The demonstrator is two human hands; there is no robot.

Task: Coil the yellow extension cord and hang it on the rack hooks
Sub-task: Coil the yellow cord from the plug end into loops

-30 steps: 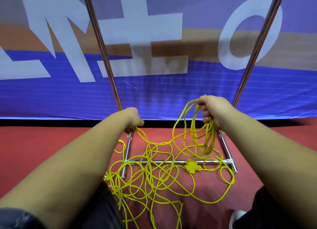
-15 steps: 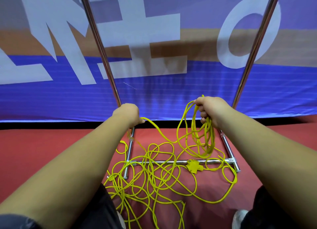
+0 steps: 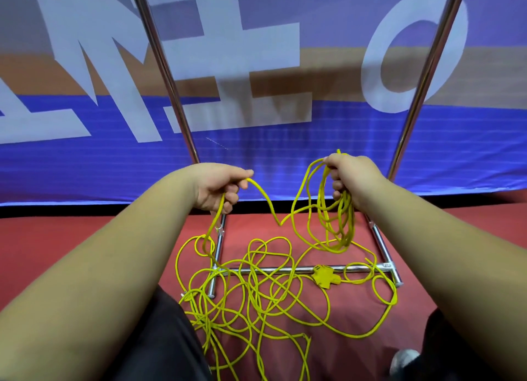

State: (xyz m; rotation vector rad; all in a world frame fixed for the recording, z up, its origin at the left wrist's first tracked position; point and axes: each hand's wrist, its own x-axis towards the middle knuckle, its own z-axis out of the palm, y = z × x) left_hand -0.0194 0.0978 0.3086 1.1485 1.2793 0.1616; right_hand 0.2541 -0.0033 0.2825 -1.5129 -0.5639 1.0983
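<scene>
The yellow extension cord (image 3: 265, 292) lies in a loose tangle on the red floor, draped over the base of the chrome rack (image 3: 285, 270). Its yellow multi-socket end (image 3: 326, 277) rests on the base bar. My right hand (image 3: 352, 178) grips several hanging loops of the cord. My left hand (image 3: 218, 188) grips a single strand, which sags in a dip across to the right hand's loops and also runs down to the tangle. The rack's two upright poles (image 3: 162, 66) rise out of the frame, and no hooks are in view.
A blue, tan and purple banner (image 3: 285, 158) with large white letters stands right behind the rack. Red carpet (image 3: 57, 243) covers the floor. My dark-trousered legs sit at the bottom left and right, and a white shoe (image 3: 403, 360) shows at the bottom right.
My left hand has lifted its strand off the floor and moved right and up toward the right hand. The right hand has held its loops almost still.
</scene>
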